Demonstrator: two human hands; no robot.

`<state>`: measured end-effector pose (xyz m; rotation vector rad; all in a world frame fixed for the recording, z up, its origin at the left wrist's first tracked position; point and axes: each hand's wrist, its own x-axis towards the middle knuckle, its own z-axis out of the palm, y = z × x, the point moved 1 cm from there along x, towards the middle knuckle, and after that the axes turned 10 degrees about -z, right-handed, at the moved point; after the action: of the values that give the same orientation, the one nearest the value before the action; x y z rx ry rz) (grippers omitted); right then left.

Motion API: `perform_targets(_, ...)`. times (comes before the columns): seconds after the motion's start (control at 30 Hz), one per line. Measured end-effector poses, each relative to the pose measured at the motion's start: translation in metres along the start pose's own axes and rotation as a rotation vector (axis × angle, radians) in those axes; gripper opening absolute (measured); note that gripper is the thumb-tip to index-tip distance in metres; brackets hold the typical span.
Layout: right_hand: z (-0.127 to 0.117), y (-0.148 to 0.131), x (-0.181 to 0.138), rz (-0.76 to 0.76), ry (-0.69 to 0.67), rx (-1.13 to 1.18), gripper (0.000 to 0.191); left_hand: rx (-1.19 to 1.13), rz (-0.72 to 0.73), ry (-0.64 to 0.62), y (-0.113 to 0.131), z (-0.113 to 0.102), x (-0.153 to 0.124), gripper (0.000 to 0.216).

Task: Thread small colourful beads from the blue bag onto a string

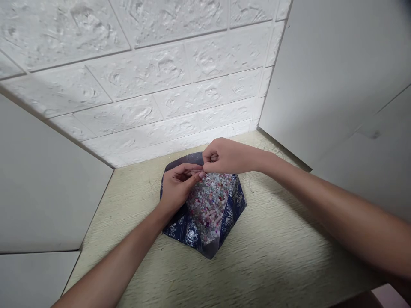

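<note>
My right arm (pixel 321 199) is to the right of the blue flowery cloth (pixel 192 233). The cloth sits on the table (pixel 272 248) under my hands, its beads (pixel 210 205) running toward its near point. My left hand (pixel 178 184), the closer one, meets my right hand (pixel 224 156) at the fingertips. I can't tell what they pinch.

2 arms (pixel 128 248) extended forward; left hand (pixel 176 184) pinched, right hand (pixel 221 156) curled, fingertips (pixel 201 174) close together.
</note>
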<state>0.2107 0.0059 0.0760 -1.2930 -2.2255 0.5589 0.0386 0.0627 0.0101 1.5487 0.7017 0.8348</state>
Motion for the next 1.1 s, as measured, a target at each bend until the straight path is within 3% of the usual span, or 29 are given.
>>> perform_targets(0.77, -0.0009, -0.0018, -0.0012, 0.018, -0.039, 0.017, 0.023, 0.033, -0.02, 0.019, 0.0026, 0.0008, -0.0011, 0.012)
perform_targets(1.1, -0.0003, -0.0028, -0.0007, 0.019, -0.075, 0.089, 0.035, 0.071, -0.006, 0.006, 0.0041, 0.0015, -0.0019, 0.013)
